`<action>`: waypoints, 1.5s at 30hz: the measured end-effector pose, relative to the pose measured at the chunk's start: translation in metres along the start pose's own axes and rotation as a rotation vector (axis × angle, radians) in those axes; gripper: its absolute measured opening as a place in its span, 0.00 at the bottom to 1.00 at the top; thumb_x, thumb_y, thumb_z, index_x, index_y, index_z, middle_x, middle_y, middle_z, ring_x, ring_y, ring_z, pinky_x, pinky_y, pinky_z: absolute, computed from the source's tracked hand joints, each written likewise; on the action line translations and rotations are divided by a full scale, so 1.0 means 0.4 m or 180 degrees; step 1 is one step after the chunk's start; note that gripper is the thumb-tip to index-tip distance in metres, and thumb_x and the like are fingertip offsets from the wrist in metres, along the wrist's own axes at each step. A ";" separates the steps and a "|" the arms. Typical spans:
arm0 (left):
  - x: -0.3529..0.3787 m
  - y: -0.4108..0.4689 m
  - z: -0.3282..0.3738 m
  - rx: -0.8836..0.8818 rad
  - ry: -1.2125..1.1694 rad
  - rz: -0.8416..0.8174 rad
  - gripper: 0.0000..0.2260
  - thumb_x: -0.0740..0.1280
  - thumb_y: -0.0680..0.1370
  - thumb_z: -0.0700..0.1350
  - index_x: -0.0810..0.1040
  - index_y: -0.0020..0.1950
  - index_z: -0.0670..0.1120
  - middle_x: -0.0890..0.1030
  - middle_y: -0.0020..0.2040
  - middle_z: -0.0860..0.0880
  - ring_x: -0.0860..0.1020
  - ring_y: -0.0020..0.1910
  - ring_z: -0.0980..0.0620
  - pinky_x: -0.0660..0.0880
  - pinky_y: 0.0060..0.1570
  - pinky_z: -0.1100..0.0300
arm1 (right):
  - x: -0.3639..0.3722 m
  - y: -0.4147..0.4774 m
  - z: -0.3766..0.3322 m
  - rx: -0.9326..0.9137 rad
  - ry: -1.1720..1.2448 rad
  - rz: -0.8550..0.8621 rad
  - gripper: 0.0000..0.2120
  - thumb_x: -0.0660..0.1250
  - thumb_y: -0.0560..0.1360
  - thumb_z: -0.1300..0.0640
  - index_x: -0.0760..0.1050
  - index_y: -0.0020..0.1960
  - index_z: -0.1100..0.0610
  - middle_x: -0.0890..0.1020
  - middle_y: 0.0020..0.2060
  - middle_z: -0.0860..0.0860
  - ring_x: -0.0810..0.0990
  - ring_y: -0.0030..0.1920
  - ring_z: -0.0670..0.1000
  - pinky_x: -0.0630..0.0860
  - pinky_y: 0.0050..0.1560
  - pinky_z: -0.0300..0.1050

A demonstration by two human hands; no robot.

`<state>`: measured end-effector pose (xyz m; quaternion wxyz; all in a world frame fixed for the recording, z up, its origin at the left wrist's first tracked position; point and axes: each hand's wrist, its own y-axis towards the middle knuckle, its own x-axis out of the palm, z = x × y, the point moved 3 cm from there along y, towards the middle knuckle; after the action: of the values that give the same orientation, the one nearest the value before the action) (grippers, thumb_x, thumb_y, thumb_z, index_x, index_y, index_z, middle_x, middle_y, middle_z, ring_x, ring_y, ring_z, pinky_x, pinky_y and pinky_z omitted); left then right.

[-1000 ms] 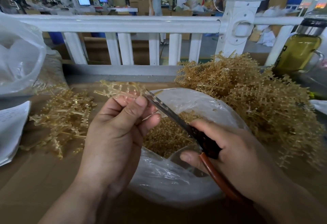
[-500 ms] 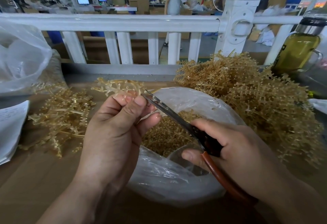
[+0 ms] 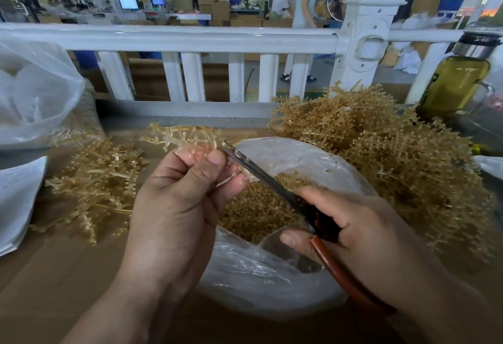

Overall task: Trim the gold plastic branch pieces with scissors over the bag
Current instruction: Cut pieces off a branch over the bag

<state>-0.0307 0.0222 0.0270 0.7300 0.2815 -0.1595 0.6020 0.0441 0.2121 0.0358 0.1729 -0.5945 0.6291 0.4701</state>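
Head view, frame centre: left hand pinches a gold branch piece above the open bag so trimmings drop in, while right hand grips scissors against it.

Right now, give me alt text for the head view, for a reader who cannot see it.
A left hand pinches a gold plastic branch piece while the right hand holds scissors with the blades at it, over an open clear bag of gold trimmings. A large branch pile lies to the right, a white railing behind.
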 end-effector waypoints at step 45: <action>-0.006 0.000 -0.001 0.0245 0.0243 0.0004 0.05 0.70 0.73 0.39 0.76 0.39 0.47 0.80 0.37 0.48 0.83 0.38 0.52 0.81 0.40 0.62 | -0.017 0.000 0.005 0.0113 -0.0313 -0.0102 0.17 0.65 0.71 0.32 0.75 0.50 0.43 0.75 0.32 0.44 0.76 0.35 0.45 0.68 0.31 0.36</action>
<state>-0.0312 0.0205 0.0252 0.7238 0.2860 -0.1084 0.6185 0.0448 0.2177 0.0400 0.2217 -0.5775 0.6184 0.4847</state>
